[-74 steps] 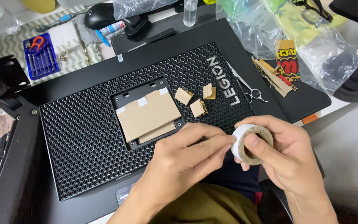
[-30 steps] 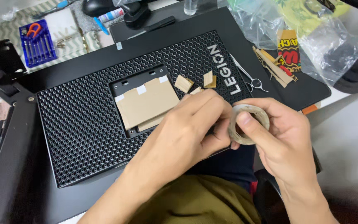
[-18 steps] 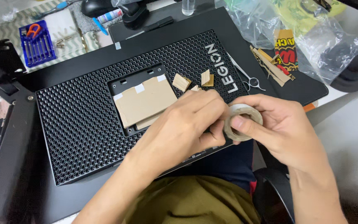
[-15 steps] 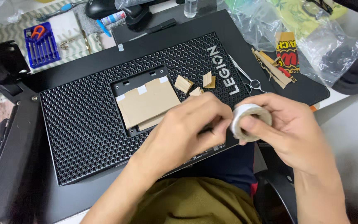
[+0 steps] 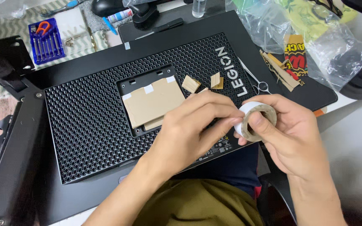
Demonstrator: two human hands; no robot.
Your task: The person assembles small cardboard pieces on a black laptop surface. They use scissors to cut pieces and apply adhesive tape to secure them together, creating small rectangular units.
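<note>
My right hand (image 5: 292, 134) holds a roll of white tape (image 5: 253, 118), with a thumb through its cardboard core. My left hand (image 5: 193, 129) reaches across and pinches at the roll's outer edge with its fingertips. Both hands hover over the near right corner of a black monitor back panel (image 5: 89, 125) with a honeycomb pattern. In the panel's square recess lies a piece of brown cardboard (image 5: 153, 102) fixed with small white tape strips. Small cardboard offcuts (image 5: 190, 83) lie just right of the recess.
A blue screwdriver set (image 5: 46, 39) lies at the back left. Scissors (image 5: 256, 83) and cardboard strips (image 5: 277, 69) lie right of the panel, with clear plastic bags (image 5: 340, 50) behind. A black monitor stand (image 5: 5, 71) lies at the left.
My hands stayed together on the tape roll and shifted slightly up and to the right. The left fingers keep picking at the roll's edge.
</note>
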